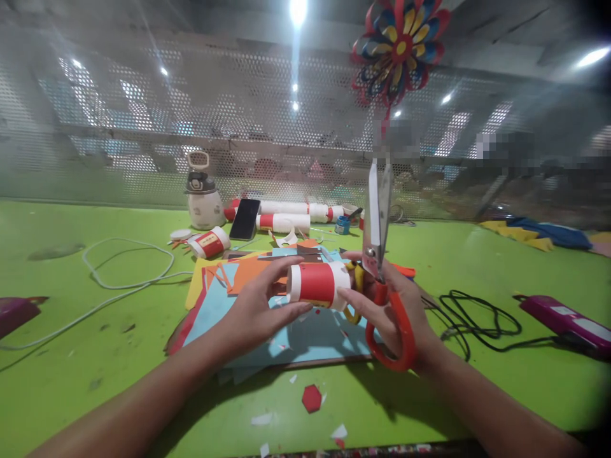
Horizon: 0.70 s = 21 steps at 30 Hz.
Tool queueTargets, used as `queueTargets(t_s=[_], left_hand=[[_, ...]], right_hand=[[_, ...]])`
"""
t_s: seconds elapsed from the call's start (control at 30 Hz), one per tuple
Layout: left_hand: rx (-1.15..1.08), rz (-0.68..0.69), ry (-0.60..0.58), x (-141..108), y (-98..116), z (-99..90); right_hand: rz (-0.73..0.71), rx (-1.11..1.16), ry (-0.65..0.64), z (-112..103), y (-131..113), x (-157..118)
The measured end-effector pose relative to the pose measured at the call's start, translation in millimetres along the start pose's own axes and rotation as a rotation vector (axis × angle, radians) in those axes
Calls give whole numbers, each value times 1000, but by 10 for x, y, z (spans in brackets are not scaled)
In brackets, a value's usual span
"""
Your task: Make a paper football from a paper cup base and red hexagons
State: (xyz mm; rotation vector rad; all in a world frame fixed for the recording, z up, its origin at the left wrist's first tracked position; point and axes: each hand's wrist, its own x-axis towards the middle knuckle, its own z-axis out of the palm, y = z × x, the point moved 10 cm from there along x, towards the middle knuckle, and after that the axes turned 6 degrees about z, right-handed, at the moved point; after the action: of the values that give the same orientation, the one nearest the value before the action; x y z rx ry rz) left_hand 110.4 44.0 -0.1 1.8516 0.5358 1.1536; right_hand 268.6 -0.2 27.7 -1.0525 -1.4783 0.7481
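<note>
A white paper cup with a red band (pixel 317 283) lies sideways between my hands, above light blue paper sheets (pixel 224 327). My left hand (pixel 262 299) grips the cup's left end between thumb and fingers. On the cup's right end rest the fingertips of my right hand (pixel 382 305). That same hand also carries red-handled scissors (pixel 377 222), their blades pointing up and slightly apart. Something yellow and curved (pixel 353 292) shows between the cup's right end and my right hand; I cannot make out what it is.
Behind the papers are a second cup (pixel 210 243), a phone (pixel 245 219), a bottle (pixel 205 207), white tubes (pixel 284 222) and a blue jar (pixel 342 225). Cables run at both sides, a purple device (pixel 568 323) at right. A red hexagon (pixel 312 399) and paper scraps lie in front.
</note>
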Motion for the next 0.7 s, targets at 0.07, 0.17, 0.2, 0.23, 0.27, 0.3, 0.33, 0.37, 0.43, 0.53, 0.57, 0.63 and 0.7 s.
queueTargets(t_s=[0.07,0.17,0.2,0.23,0.27,0.3,0.33,0.37,0.43,0.53,0.57,0.63,0.7], left_hand=[[-83,-61,4,2,-46,22],[-167,-166,26,-6,-121,20],[-186,-197,30,-12,-141,14],[-202,-227,26,-20,-158,11],[-218,-260,13,-32,-180,15],[-241,-296,-7,-48,-206,28],[-266,-332,-37,-66,-230,50],[-286,-368,-69,-87,-254,76],[-308,-422,-124,-120,-288,121],[-297,-433,-138,-120,-279,130],[-287,-425,-119,-110,-266,111],[-248,-400,-78,-85,-228,67],[-195,-375,-49,-65,-190,30]], right_hand=[[2,11,-19,48,8,-2],[-10,-66,-18,95,27,-17],[-29,-101,-13,102,22,-26],[-53,-128,-12,109,14,-37],[-79,-148,-19,119,5,-50],[-106,-163,-31,133,-5,-64],[-128,-179,-50,151,-13,-78],[-150,-200,-73,175,-23,-93],[-208,-256,-120,231,-64,-123],[-318,-321,-168,310,-156,-167],[-347,-333,-169,321,-179,-176],[-354,-345,-162,321,-170,-173],[-323,-348,-147,300,-113,-161]])
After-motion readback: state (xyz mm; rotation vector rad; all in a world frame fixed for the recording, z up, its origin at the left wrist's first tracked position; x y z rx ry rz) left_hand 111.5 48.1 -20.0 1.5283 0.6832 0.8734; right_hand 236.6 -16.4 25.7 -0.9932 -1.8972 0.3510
